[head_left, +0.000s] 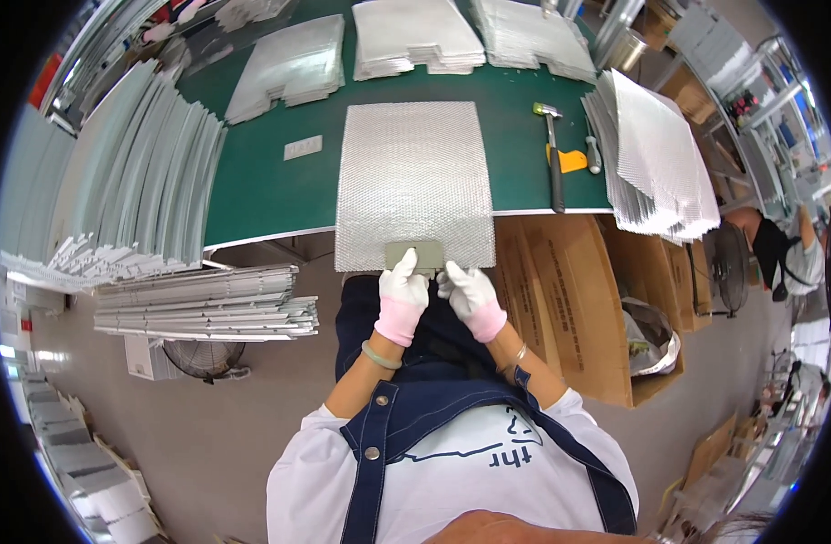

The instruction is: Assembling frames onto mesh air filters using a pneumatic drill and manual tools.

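"Fingers?"

"My left hand (pixel 403 295) pinches the olive plate (pixel 428 255) at the near edge of the mesh sheet (pixel 415 177). My right hand (pixel 472 296) curls just right; its hold I can't tell."

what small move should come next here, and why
Perhaps steady the flat grey-green rectangular plate with the white-gloved left hand, which overlaps it: the plate sits at the near end of the silver mesh sheet, and that end overhangs the green tabletop.
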`<state>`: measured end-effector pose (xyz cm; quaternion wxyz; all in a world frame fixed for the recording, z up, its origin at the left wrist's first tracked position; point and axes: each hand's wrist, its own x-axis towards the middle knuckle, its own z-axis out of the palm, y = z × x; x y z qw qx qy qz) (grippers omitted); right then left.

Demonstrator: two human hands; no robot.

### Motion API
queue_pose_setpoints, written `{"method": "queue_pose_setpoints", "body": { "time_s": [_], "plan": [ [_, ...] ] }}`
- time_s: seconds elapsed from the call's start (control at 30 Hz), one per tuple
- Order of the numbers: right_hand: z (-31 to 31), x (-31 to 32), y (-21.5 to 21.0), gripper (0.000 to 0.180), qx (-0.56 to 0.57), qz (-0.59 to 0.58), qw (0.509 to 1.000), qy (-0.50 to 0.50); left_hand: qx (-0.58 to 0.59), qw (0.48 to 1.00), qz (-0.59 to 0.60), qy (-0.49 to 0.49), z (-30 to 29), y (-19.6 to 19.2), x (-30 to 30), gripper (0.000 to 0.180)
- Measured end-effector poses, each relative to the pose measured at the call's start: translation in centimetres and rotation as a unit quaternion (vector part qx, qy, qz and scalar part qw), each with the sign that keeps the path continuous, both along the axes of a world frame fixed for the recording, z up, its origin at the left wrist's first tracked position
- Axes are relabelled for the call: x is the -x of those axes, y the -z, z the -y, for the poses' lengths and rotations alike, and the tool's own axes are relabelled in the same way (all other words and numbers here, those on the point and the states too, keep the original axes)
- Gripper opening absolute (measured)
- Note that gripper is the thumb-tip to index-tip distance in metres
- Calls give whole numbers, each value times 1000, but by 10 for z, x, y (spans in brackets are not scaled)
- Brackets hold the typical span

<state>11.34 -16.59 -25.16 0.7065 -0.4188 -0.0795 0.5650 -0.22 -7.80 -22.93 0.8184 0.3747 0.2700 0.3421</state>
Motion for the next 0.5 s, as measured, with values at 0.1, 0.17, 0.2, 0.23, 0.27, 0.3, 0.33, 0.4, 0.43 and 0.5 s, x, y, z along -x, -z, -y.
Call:
{"method": "queue_pose_setpoints", "body": {
  "time_s": [0.1,0.17,0.2,0.23,0.27,0.3,0.33,0.4,0.43,0.5],
  "plan": [
    [30,33,-6,36,30,92,982,-160,-6,998,29,-55,-4,-4,7,22],
    [37,31,-18,34,58,183,936,-295,115,987,91,-57,-14,2,17,19],
    [39,29,-38,32,71,210,916,-335,143,982,100,-68,-18,9,21,20],
    [30,20,-58,29,32,246,920,-303,150,977,125,-82,-16,8,19,21],
    [16,11,-79,27,17,278,925,-259,158,972,149,-92,-15,7,17,22],
    [-1,2,-93,25,24,345,911,-225,146,974,146,-94,-15,16,21,23],
    [-20,-5,-91,23,-26,392,904,-166,149,973,148,-94,-15,14,19,23],
    [-69,-20,-111,27,-178,761,614,-111,164,971,120,-127,-13,0,13,15],
    [-91,-22,-118,35,-156,788,562,-197,168,968,123,-139,-12,-10,11,14],
    [-122,-23,-104,39,-191,856,442,-188,177,965,115,-156,-15,9,8,14]
  ]
}}
